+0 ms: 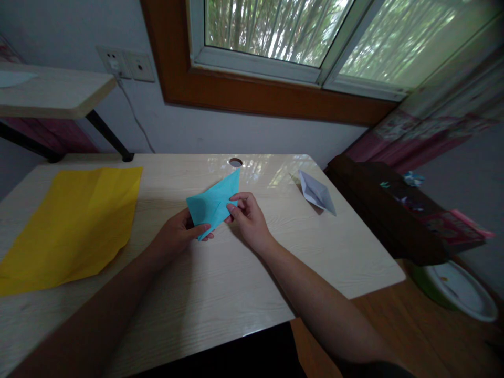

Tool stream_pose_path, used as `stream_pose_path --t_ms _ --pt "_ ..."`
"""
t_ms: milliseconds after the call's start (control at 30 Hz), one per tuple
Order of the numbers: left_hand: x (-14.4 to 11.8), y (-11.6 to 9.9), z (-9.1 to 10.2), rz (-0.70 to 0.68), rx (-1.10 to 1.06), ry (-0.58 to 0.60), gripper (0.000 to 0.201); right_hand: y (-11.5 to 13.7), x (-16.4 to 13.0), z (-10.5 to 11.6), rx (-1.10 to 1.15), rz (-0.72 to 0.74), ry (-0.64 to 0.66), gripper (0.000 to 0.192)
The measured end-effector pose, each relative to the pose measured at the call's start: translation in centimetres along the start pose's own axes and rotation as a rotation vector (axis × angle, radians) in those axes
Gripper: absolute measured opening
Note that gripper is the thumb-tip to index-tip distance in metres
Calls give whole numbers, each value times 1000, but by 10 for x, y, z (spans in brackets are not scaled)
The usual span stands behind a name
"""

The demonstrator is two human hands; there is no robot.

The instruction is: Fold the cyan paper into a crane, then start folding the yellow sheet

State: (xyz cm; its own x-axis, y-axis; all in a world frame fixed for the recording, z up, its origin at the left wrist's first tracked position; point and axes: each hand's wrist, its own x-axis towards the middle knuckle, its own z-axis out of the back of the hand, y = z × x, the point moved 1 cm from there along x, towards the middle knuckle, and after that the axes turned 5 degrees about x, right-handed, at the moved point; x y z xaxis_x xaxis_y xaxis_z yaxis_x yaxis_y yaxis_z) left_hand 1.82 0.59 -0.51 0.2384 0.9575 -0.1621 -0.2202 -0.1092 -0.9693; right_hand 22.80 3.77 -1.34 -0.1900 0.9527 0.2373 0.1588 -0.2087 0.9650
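A folded blue paper [213, 202] with a pointed far tip is held just above the light wooden desk [220, 283]. My left hand [179, 236] grips its near lower corner, thumb on top. My right hand [247, 216] pinches its right edge between thumb and fingers. Both hands meet at the middle of the desk.
A large yellow paper sheet [74, 226] lies flat on the desk's left side. A folded white paper boat [316, 192] sits at the right rear. A cable hole [235, 162] is behind the hands. A dark cabinet [389, 210] and a white bowl [460, 289] stand to the right.
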Motion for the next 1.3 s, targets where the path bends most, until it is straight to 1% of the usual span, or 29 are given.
stream_pose_path --t_ms 167,300,500,600,733,867,967,1100,1300 --pt "0 -2 -1 27 -37 8 40 0 0 0 -6 13 -6 25" --pt "-1 -4 -1 13 -43 34 39 1 1 0 7 13 -15 25" --pt "-2 -4 -2 1 -49 42 39 3 1 -1 26 17 -47 26" --pt "-1 -2 -2 4 -46 42 39 1 1 -1 26 16 -35 29" --pt "-1 -1 -1 3 -19 51 39 -2 -1 0 -74 24 3 39" --pt "-1 1 -2 -10 -45 60 39 -1 -2 1 -190 -22 49 46" --pt "-1 3 -2 -15 -42 64 39 0 -3 2 -214 -36 56 44" --pt "0 5 -2 -4 -48 70 41 -1 -3 2 -193 -46 64 40" --pt "0 2 -2 -1 -66 84 44 -1 -2 2 -157 -46 43 38"
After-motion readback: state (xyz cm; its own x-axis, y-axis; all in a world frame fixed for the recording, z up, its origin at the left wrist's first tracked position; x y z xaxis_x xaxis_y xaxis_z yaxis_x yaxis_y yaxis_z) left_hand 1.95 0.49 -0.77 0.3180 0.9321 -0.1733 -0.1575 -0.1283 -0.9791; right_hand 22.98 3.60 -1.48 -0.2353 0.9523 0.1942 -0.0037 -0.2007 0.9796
